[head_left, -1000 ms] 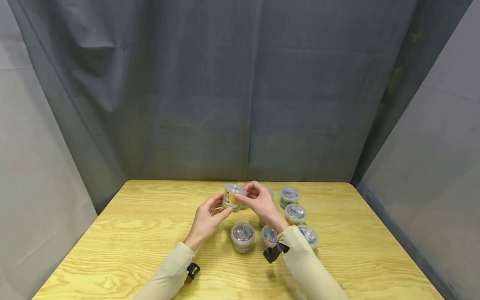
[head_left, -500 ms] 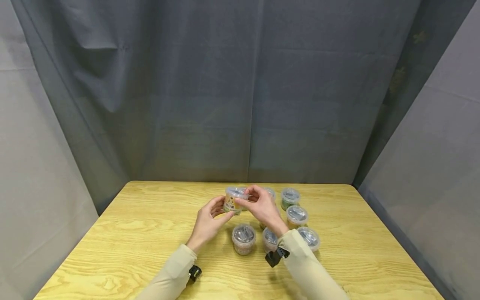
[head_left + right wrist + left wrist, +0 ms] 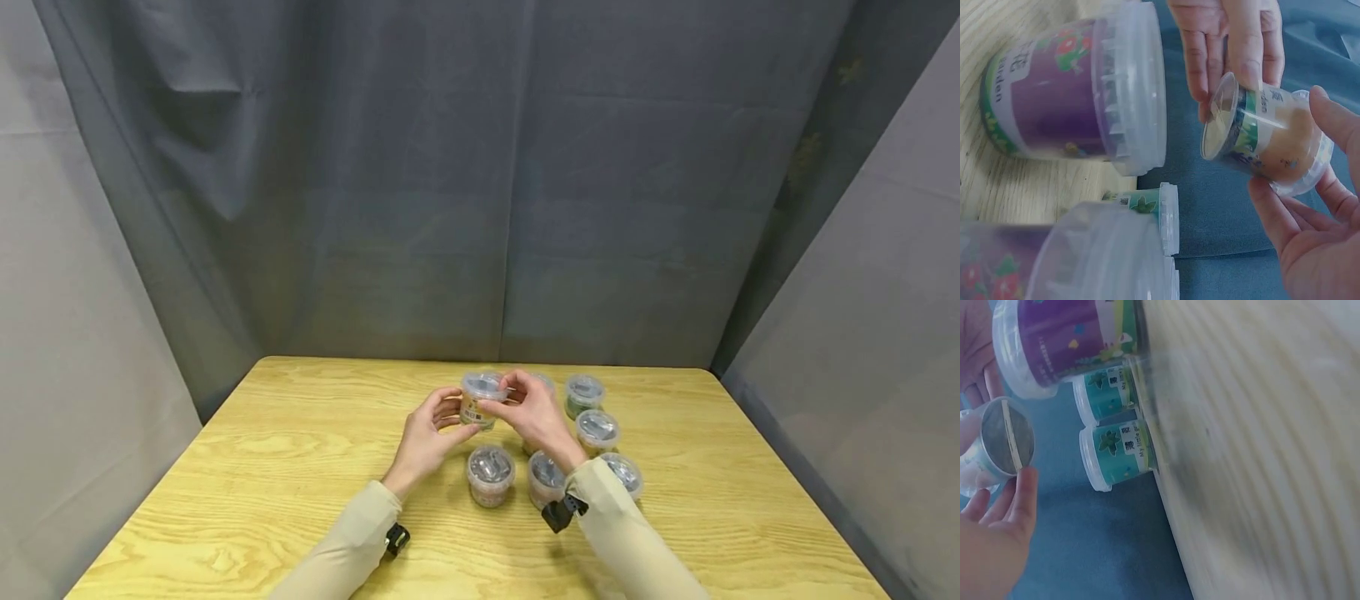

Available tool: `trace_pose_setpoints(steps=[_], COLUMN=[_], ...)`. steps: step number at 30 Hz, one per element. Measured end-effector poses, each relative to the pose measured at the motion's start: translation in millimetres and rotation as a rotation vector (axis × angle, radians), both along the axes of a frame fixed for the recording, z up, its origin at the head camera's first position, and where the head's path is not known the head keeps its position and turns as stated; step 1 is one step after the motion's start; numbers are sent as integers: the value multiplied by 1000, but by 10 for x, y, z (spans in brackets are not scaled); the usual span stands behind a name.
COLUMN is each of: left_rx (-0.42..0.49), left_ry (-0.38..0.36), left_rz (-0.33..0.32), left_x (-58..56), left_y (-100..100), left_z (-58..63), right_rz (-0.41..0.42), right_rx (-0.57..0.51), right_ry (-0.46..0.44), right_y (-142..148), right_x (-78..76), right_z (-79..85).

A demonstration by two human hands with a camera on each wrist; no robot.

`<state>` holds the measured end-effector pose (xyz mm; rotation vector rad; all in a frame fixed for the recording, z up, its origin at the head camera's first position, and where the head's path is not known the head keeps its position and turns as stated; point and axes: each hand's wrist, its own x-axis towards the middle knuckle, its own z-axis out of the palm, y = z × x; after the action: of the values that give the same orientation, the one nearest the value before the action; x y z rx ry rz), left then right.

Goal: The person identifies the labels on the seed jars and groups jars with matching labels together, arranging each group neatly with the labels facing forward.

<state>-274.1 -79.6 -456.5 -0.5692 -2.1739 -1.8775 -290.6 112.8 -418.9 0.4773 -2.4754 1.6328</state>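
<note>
A small clear plastic tub [image 3: 472, 408] with an orange label and a clear lid is held upright above the table. My left hand [image 3: 429, 437] holds its lower part between thumb and fingers. From the other side, my right hand [image 3: 536, 417] grips it near the lid [image 3: 1325, 159]. The right wrist view shows "garden" lettering and a green band on the label. A pale strip crosses the tub's round bottom [image 3: 1009, 436] in the left wrist view. Just in front of the hands stands a lidded tub [image 3: 491, 477]; its label is purple [image 3: 1069, 337] in the left wrist view.
Several similar lidded tubs stand on the wooden table [image 3: 262, 475], including one at the back right [image 3: 584, 393], one below it [image 3: 597, 429] and one partly behind the right wrist [image 3: 547, 477]. Teal-labelled tubs [image 3: 1119, 450] stand farther back. A grey curtain [image 3: 375, 208] closes the back.
The held tub has turned between my hands, so a different side of its label faces the head camera. It and both hands have shifted slightly right; the head view has shifted a little too.
</note>
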Motion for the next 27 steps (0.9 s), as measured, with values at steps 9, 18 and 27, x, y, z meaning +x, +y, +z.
trace_pose_setpoints(steps=[9,18,27], left_rx=[-63,-215,-293], left_ry=[37,62,119], left_rz=[44,11,-97], left_x=[126,-176,-252], left_y=[58,-20,-5], left_z=[131,-84,-90], right_rz=[-25,34,41], right_rx=[38,81,165], right_ry=[4,25,-9], right_y=[31,95,163], right_x=[2,-32,-51], right_z=[-17,-40,-96])
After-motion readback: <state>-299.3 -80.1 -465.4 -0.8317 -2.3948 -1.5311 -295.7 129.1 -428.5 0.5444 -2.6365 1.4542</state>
